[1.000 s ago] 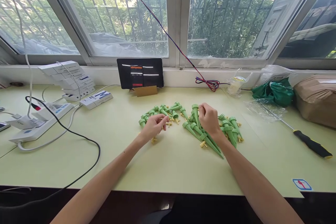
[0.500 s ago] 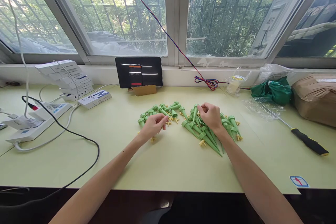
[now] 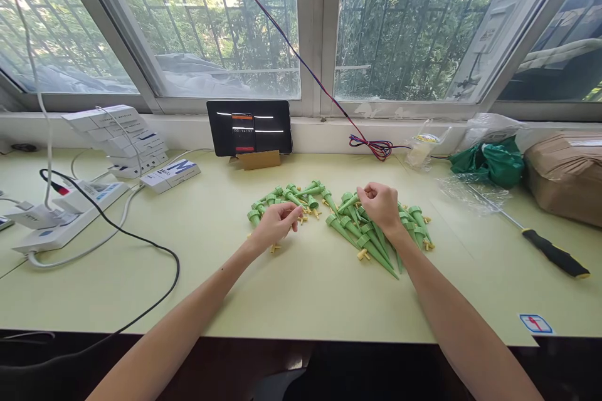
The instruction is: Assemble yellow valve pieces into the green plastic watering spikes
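Green plastic cone spikes with small yellow fittings lie in two heaps on the pale green table. My right hand [image 3: 380, 205] rests on the right heap [image 3: 371, 239], fingers curled in a pinch on a green spike [image 3: 349, 202] that sticks out to its left. My left hand [image 3: 277, 223] hovers at the near edge of the left heap [image 3: 288, 199], fingers bent and drawn together; whether they hold anything is hidden. A loose yellow fitting [image 3: 275, 249] lies just under the left wrist.
A tablet [image 3: 249, 128] leans against the window sill behind the heaps. Power strips [image 3: 66, 210], stacked white boxes [image 3: 120, 138] and a black cable [image 3: 141, 241] fill the left. A screwdriver [image 3: 552, 254], green bag [image 3: 489, 163] and brown parcel [image 3: 567, 175] sit right.
My right hand has lowered a little onto the right heap and tipped the spike it pinches from upright to pointing left. My left hand has barely moved.
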Demonstrator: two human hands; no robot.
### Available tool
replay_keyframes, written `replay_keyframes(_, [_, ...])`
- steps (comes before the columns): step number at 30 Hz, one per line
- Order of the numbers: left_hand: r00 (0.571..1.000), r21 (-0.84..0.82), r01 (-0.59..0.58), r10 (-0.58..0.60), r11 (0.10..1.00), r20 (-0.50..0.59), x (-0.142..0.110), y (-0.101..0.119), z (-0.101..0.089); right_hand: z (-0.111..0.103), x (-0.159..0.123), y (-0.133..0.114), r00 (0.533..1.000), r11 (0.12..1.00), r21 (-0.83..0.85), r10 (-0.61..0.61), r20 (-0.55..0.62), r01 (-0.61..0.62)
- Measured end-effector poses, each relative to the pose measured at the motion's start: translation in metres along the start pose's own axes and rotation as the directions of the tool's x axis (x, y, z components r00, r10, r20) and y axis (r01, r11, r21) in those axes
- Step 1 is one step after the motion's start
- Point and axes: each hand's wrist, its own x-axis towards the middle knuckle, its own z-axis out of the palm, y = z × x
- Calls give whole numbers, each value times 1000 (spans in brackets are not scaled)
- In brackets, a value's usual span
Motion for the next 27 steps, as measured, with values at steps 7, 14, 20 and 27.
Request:
replay_keyframes(7, [1000,4,-5,5,1000,-1,1,-1,1,0,1,0,1000,999,-55,0,-14,-1])
replay_keyframes(14, [1000,9,7,-7,1000,-2,0,1,1,-3,2,5,1000,996,-83,-21,-12,20])
replay_keyframes(20, [1000,7,21,-21,1000,-3,-2,4,1,-4,1,5,1000,991,-131,21,-11,-22])
replay_keyframes(27, [1000,8,3,-3,1000,-2,-1,3,0,-4,0,2,996,982,-172,65,-54,-74])
